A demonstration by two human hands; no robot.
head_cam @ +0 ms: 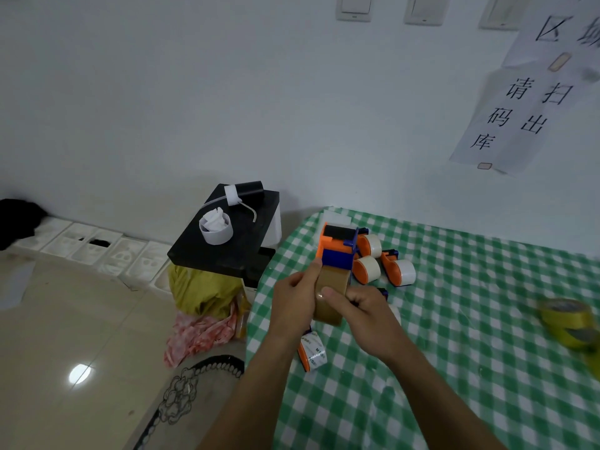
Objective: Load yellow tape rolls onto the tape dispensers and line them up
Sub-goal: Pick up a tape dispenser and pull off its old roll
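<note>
Both my hands hold an orange and blue tape dispenser (336, 246) above the left edge of the green checked table (470, 336). A brownish-yellow tape roll (329, 287) sits in it. My left hand (295, 298) grips the dispenser's side, thumb up against the blue part. My right hand (360, 316) curls round the roll, thumb across its face. Beyond them lie three small orange dispensers with white rolls (368, 269). A wrapped orange dispenser (311, 350) lies under my left wrist. Yellow tape rolls (568, 321) lie blurred at the right edge.
To the left of the table stands a black box (227, 241) with a white cup and a pump on it. Below the box lie a yellow-green bag (203, 293) and a pink cloth. Paper signs hang on the white wall at the right.
</note>
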